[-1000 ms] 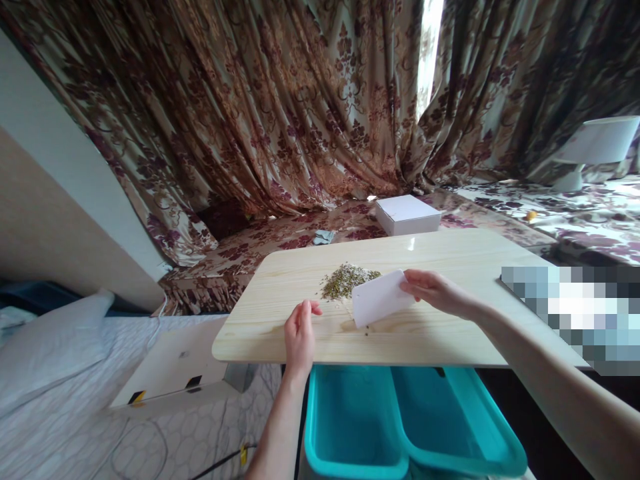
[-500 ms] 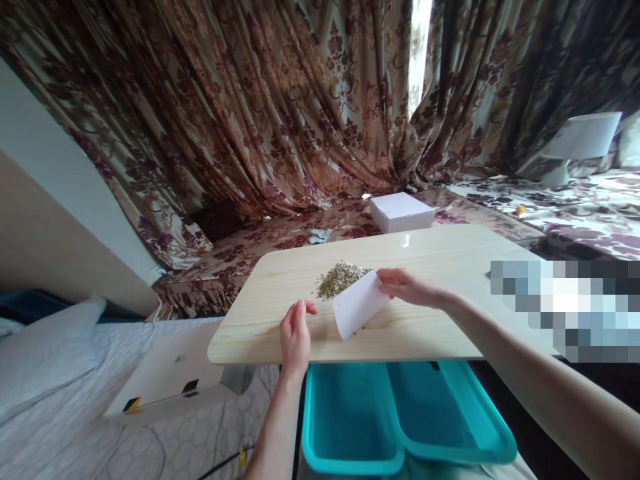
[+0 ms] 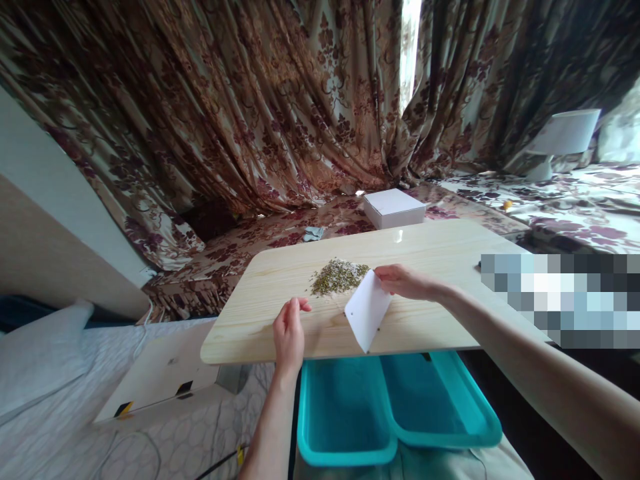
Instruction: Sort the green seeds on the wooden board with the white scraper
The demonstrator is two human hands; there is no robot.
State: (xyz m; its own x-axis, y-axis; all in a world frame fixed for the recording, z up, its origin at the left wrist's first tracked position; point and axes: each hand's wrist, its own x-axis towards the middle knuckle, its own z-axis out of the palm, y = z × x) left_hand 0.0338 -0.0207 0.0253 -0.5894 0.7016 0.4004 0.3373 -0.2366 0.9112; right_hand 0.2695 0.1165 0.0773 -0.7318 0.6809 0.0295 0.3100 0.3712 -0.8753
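My right hand is closed on the upper corner of a white sheet of card, pinched between thumb and fingers. The card stands tilted over the wooden tabletop, its lower corner near the front edge. Just beyond its left side lies a heap of small green and whitish grains or seeds. A few dark specks lie by the card's lower edge. My left hand hovers at the front left of the table, fingers loosely curled and apart from the thumb, holding nothing, to the left of the card.
Two turquoise tubs sit side by side below the table's front edge. A white box and a pale folded cloth lie behind the table. At left, a white carton rests on the bed. A lamp stands far right.
The card's lower end has swung toward the table's front edge, and the card now stands steeper. The grain heap shows more fully. My left hand stays near the same place.
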